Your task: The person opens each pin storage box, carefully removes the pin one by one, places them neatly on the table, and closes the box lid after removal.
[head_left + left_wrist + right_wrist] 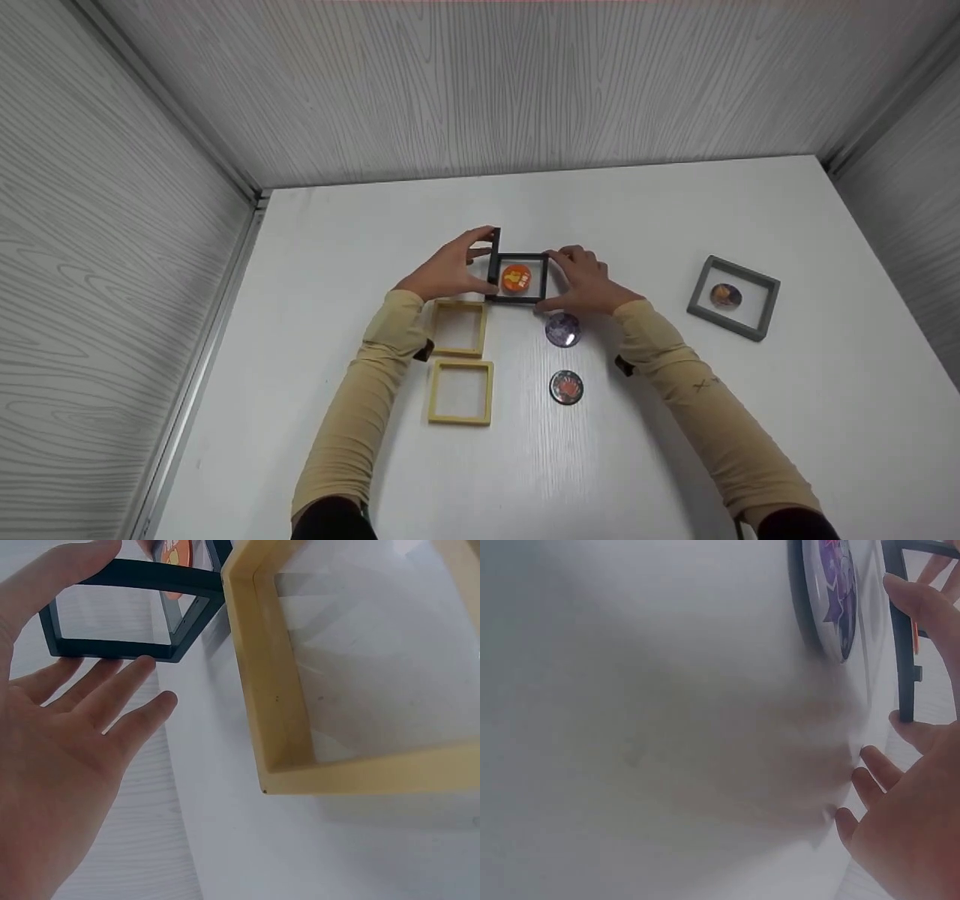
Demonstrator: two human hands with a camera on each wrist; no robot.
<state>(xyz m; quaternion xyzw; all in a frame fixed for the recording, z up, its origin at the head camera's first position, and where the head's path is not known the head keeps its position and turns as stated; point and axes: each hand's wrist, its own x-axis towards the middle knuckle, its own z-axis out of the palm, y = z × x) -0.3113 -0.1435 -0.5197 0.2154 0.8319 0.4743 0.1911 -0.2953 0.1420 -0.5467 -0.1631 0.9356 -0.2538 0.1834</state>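
In the head view, a black hinged display frame [545,279] stands partly open, its right half flat and its left half raised. An orange round badge [516,278] lies within the flat half. My left hand [448,268] grips the raised half between thumb and fingers; the left wrist view shows this dark frame half [127,651] spanned by them. With thumb and forefinger, my right hand [585,283] holds the flat half at its right-side corners. A purple round badge [562,330] lies just below my right hand.
Two yellow square frames [460,424] lie near my left forearm, one below the other. A dark badge with a red design [566,387] sits below the purple one. Farther right is a grey frame [731,325] with a small round badge [726,296] inside.
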